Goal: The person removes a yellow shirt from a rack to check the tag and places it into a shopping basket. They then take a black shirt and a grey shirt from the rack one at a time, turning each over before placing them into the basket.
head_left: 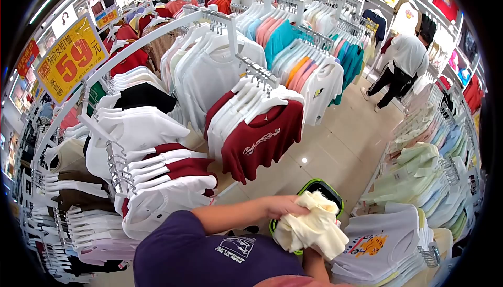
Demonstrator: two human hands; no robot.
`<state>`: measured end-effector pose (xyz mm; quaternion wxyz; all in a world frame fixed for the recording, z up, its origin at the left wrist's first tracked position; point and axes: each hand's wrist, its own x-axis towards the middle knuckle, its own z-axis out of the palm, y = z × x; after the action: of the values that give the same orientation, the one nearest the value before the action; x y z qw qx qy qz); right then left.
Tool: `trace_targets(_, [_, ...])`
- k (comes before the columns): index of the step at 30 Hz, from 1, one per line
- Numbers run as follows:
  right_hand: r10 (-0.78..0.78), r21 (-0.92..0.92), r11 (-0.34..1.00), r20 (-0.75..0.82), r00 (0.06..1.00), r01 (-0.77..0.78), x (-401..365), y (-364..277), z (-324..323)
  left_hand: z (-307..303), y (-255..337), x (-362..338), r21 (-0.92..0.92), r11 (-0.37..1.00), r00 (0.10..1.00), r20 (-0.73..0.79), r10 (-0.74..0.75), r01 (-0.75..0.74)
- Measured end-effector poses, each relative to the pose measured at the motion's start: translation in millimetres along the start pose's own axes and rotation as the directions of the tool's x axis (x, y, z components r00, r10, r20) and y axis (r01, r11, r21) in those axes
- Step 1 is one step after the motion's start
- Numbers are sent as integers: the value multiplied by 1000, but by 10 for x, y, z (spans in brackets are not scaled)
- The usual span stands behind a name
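Above the basket [336, 192], the cream cloth [313, 227] is gripped by curled left hand [283, 207] fingers; right hand fingers, hidden, cannot be determined.

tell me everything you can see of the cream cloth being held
The cream cloth looks like soft, plain fabric, bunched into loose, thick folds, with no print showing. The left hand grips its upper left side; the right forearm reaches up to its lower edge, the hand itself hidden. In view it overlaps the black basket with a green rim. Its full shape can't be told while crumpled.
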<state>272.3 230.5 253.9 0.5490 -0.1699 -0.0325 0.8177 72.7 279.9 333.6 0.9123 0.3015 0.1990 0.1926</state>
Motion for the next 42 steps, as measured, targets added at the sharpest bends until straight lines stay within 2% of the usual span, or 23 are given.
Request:
trace_targets(4, [-91,38,995,46,995,89,-97,-152,441,-292,-135,-167,-22,999,977,-210,18,-23])
trace_targets(5, [-90,-61,993,100,991,96,-129,-164,460,-389,-217,-191,-20,999,970,-242,35,-41])
trace_targets(10, [-19,-114,993,194,981,42,-37,-61,158,-494,-545,-183,-73,989,920,-380,92,-129])
trace_targets(12, [-107,-127,985,69,992,115,216,25,-327,-510,-701,-50,-65,982,880,-457,130,-179])
trace_targets(13, [-154,-136,979,4,988,153,238,54,-292,-476,-732,8,-63,973,860,-483,165,-222])
trace_targets(15, [-240,-209,948,37,970,242,229,77,-225,-422,-765,127,-54,951,816,-531,229,-303])
trace_targets(16, [-309,-552,782,61,949,290,257,72,-213,-309,-708,146,-57,945,801,-548,240,-323])
trace_targets(17, [-361,-815,502,106,927,289,289,66,-201,-278,-707,212,-39,940,797,-543,266,-340])
trace_targets(19, [-353,-590,761,-27,935,271,317,223,-68,-180,-686,296,-3,928,786,-532,313,-372])
trace_targets(21, [-479,-859,413,78,874,302,402,204,-184,-55,-632,296,-41,955,804,-550,225,-295])
trace_targets(23, [-545,-969,-10,212,811,246,430,162,-262,9,-594,371,-105,958,819,-548,168,-267])
trace_targets(25, [-466,-841,421,121,876,340,418,83,-196,18,-592,393,-110,957,862,-472,186,-267])
trace_targets(26, [-438,-875,394,90,894,281,342,61,-104,21,-592,392,-125,953,876,-440,198,-278])
trace_targets(27, [-419,-855,430,95,903,289,278,54,2,18,-586,383,-140,946,887,-409,213,-291])
trace_targets(29, [-352,-773,567,85,932,285,199,18,130,15,-532,334,-126,971,907,-397,140,-205])
trace_targets(30, [-319,-757,596,84,944,268,237,-26,-4,27,-502,301,-103,977,911,-390,133,-186])
trace_targets(33, [-232,-575,783,85,969,238,204,-103,33,102,-345,151,3,985,930,-331,161,-170])
trace_targets(34, [-156,-459,872,70,985,170,204,-174,3,19,-355,136,41,984,941,-286,180,-175])
trace_targets(35, [-171,-409,890,114,979,203,246,-207,-82,5,-318,92,79,980,951,-240,196,-182])
trace_targets(36, [-107,-284,950,94,990,130,266,-248,-220,-4,-268,39,89,982,951,-251,183,-165])
trace_targets(38, [70,-59,996,186,980,-60,152,-286,-178,-27,-298,16,252,943,897,-328,295,-218])
trace_targets(39, [55,-52,997,151,987,-48,112,-269,-149,-49,-327,10,334,912,862,-359,357,-238])
trace_targets(42, [22,-25,999,69,997,-20,42,-105,2,-268,-588,124,333,906,793,-460,399,-263])
